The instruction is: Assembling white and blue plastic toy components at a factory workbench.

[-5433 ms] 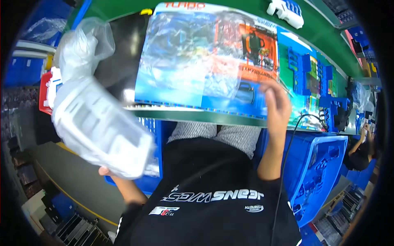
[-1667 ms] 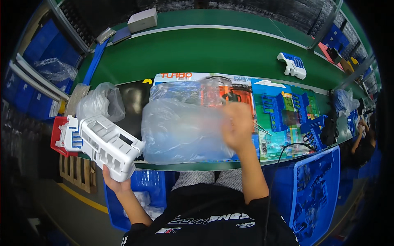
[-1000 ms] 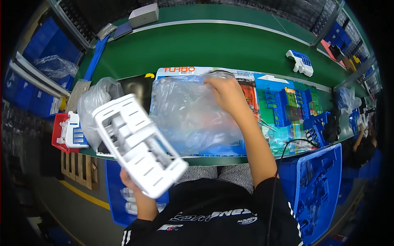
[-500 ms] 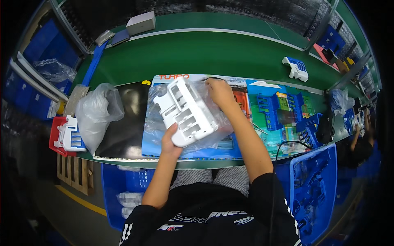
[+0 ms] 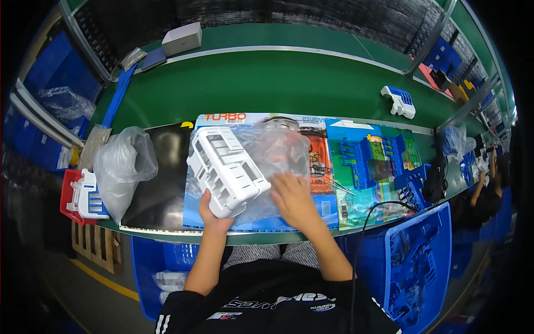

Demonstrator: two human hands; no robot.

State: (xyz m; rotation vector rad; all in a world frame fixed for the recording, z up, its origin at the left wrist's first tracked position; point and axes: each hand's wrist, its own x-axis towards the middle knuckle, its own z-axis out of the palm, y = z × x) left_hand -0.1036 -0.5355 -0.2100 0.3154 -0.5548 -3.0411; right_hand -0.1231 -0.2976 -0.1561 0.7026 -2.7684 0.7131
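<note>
My left hand (image 5: 214, 216) grips the near end of a white plastic housing (image 5: 227, 170), a long frame with several rectangular openings, tilted above the work surface. Beside and partly behind the housing spreads a clear plastic bag (image 5: 281, 150), crumpled and see-through. My right hand (image 5: 293, 201) is palm down at the bag's near right part, close to the housing's right end. Its fingers are stretched out over the film, with the fingertips slightly blurred. Printed colourful sheets (image 5: 258, 220) lie under both hands.
Blue plastic parts (image 5: 356, 161) and tweezers (image 5: 336, 185) lie right. A blue-white part (image 5: 399, 102) sits farther back. Left stand a filled plastic bag (image 5: 123, 172) and a red bin (image 5: 69, 195) with a white-blue part. A blue crate (image 5: 389, 261) stands below right, beside a black cable (image 5: 362, 234).
My right hand has come down and toward me from the bag's far edge to its near side. The housing has turned and shifted left in my left hand.
</note>
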